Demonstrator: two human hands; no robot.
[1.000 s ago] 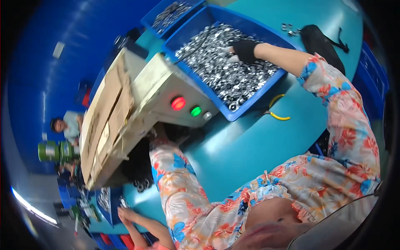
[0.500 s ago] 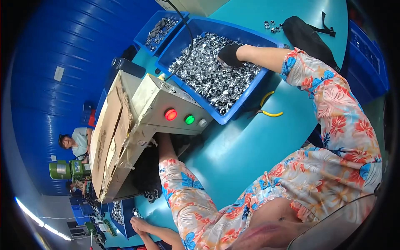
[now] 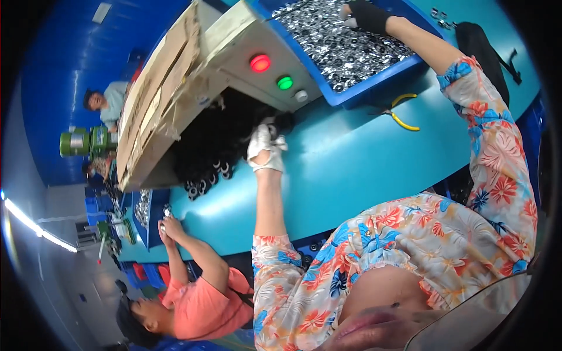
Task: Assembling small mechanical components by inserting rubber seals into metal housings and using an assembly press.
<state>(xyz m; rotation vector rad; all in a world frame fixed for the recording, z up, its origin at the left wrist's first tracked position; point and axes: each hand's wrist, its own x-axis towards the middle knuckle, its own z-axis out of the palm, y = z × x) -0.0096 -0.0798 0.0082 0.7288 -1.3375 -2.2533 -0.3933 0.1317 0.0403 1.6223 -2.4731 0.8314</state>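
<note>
My right hand (image 3: 367,14), in a black glove, lies on a heap of shiny metal rings (image 3: 339,50) in a blue bin (image 3: 374,88) at the top; its fingers are cut off by the picture's edge. My left hand (image 3: 265,149), in a white glove, is at the mouth of the dark opening (image 3: 219,143) under a beige machine (image 3: 234,52). Its fingers are bunched and point into the opening; whether they hold anything is not visible. Black rings (image 3: 205,184) lie piled at the opening's lower edge.
The machine's panel has a red button (image 3: 260,62) and a green button (image 3: 285,82). Yellow-handled pliers (image 3: 399,114) lie on the teal table (image 3: 339,175). A black bag (image 3: 483,47) sits at the far right. A person in an orange shirt (image 3: 202,304) works at the lower left; another person (image 3: 108,102) sits beyond.
My left hand has drawn back out of the machine's opening and its white glove now shows. My right hand stays in the bin. The view has swung closer to the machine.
</note>
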